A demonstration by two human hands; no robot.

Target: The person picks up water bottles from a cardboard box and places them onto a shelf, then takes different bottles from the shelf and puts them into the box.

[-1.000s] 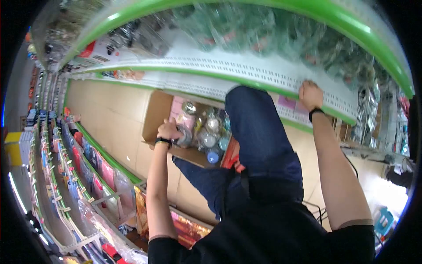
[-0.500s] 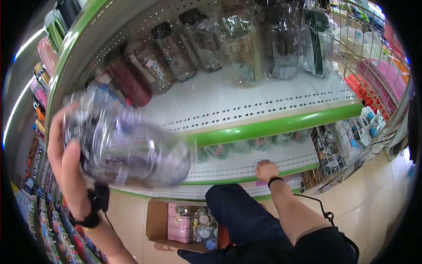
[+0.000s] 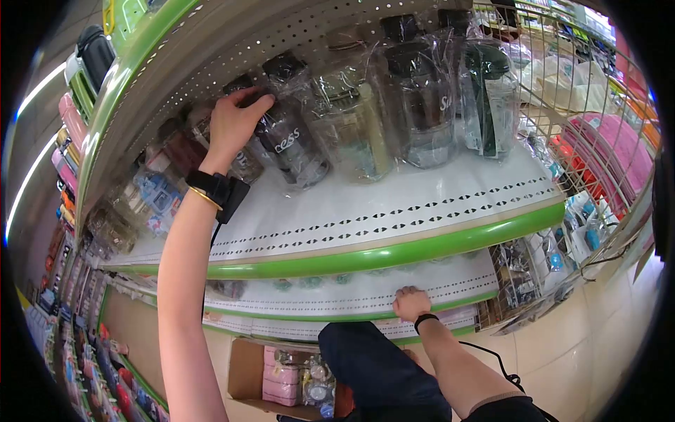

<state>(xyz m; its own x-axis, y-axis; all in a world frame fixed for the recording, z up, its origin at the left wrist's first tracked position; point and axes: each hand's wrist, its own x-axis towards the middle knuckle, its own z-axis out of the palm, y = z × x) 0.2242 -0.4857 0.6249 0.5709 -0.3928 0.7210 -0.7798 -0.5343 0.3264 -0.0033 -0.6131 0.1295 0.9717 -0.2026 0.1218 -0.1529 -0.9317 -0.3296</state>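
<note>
Left hand [image 3: 235, 121] clasps a wrapped bottle [image 3: 247, 162] on the shelf [image 3: 394, 204]; best seat it upright, right hand [image 3: 411, 304] gripping the lower shelf [image 3: 351, 294].

glossy plastic-wrapped bottle [image 3: 249, 151], matt perforated metal shelf [image 3: 394, 211], cardboard box [image 3: 246, 369]

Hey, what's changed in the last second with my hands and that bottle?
The left hand lifted a wrapped bottle out of the cardboard box on the floor, swung it up, and now holds it among the bottles on the upper shelf. The right hand stayed on the lower shelf.
</note>
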